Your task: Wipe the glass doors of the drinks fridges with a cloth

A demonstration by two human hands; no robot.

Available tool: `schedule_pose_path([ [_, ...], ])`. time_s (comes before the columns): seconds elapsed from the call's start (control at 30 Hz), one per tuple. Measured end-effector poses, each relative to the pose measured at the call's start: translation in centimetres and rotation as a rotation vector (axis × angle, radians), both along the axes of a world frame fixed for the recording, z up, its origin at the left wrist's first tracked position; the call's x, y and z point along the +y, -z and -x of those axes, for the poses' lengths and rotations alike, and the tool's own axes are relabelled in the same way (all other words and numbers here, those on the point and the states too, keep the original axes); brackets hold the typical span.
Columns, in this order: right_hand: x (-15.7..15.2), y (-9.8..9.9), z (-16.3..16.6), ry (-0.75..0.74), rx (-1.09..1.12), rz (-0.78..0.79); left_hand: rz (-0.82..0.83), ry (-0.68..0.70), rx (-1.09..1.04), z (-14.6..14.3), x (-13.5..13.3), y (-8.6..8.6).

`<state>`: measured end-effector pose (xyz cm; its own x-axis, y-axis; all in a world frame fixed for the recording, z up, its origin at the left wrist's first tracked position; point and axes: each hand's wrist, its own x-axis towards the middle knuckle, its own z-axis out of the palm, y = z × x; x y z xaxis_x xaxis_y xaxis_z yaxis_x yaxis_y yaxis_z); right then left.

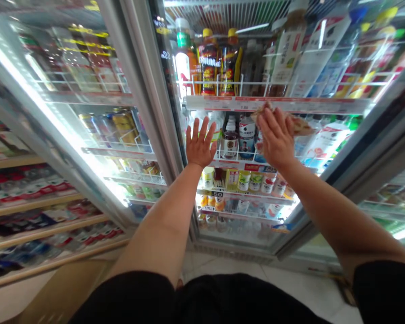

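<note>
Both my arms reach into an open drinks cooler. My left hand (200, 143) is spread flat with fingers apart, held up in front of the white bottles (212, 120) on the middle wire shelf (236, 160). My right hand (276, 137) is raised to the right of it, fingers stretched, pressing a crumpled cloth (299, 124) against the shelf's price strip (276, 104). Small dark-capped bottles (230, 137) stand between the two hands.
The upper shelf carries tall bottles with yellow caps (219, 60) and cartons (292, 49). Lower shelves hold small cups and jars (245, 180). A closed glass door (87, 112) is at the left, snack racks (37, 211) further left, and the open door frame (357, 157) at the right.
</note>
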<state>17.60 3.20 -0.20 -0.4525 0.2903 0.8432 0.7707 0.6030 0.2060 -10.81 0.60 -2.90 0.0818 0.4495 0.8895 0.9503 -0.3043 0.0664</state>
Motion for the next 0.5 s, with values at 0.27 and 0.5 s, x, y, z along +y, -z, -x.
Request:
schedule_pose_path([
  [0.27,-0.7,4.8,0.9,-0.051,-0.206,0.119,0.044,0.011,-0.035,-0.4,-0.3,-0.3],
  [0.5,-0.8,4.2,-0.2,0.078,0.082,0.015,0.051,0.025,-0.017,-0.2,-0.5,-0.3],
])
